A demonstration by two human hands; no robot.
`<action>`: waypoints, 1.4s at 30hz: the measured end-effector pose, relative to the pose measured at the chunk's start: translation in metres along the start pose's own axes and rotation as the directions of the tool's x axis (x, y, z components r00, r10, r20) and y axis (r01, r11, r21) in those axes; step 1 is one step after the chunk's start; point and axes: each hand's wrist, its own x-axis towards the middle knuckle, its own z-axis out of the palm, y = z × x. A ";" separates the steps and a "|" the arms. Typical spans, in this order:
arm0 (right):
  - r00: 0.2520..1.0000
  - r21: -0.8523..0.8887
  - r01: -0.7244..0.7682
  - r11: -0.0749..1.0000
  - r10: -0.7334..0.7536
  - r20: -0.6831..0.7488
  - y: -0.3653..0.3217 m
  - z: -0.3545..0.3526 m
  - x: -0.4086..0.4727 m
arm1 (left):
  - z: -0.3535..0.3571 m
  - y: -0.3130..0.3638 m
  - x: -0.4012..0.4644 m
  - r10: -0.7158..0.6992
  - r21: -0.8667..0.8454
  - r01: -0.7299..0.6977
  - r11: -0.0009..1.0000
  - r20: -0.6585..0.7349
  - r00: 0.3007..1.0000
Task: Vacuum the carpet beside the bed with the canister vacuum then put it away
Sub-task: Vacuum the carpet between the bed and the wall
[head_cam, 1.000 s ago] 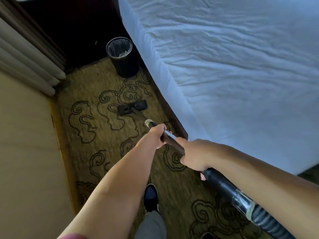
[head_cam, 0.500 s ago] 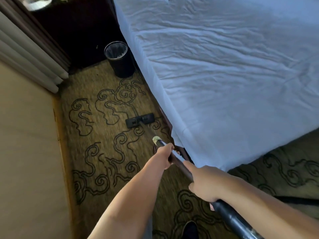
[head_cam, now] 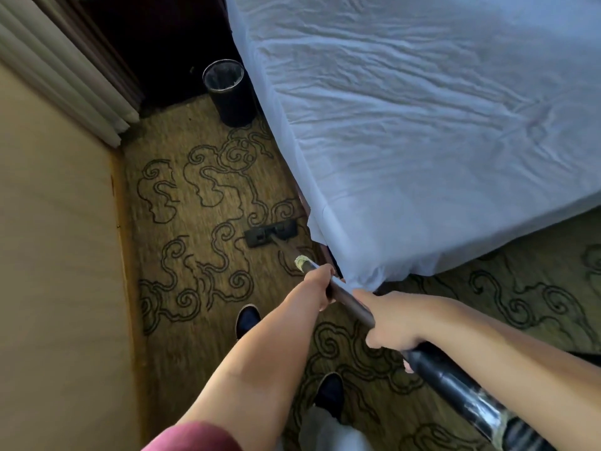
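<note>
Gripping the vacuum wand (head_cam: 349, 296) with both hands, you hold it slanting down and away toward the carpet (head_cam: 182, 288). Your left hand (head_cam: 320, 283) is wrapped round the wand just below its pale taped collar, fingers curled under and hidden from view. Your right hand (head_cam: 387, 323) closes round it lower down, where the metal tube meets the black hose cuff (head_cam: 455, 388); only the knuckles and one fingertip show. The hose runs off the bottom right edge of the view, and the canister itself is out of sight. The wand's far stretch blurs into the pattern, so its joint with the floor head (head_cam: 271, 232) is hard to make out. That head lies flat on the carpet close to the bed's (head_cam: 422, 141) near corner, where the white sheet hangs over the frame. A black waste bin (head_cam: 229, 92) stands at the carpet's far edge, just beside the bed. Your two dark shoes (head_cam: 247, 319) stand on the carpet, partly covered by your forearms.
</note>
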 end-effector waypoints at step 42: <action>0.987 0.234 -0.003 0.972 0.040 -0.154 -0.108 0.001 0.045 | -0.099 0.056 0.016 0.051 -0.099 -0.055 0.994 -0.043 0.998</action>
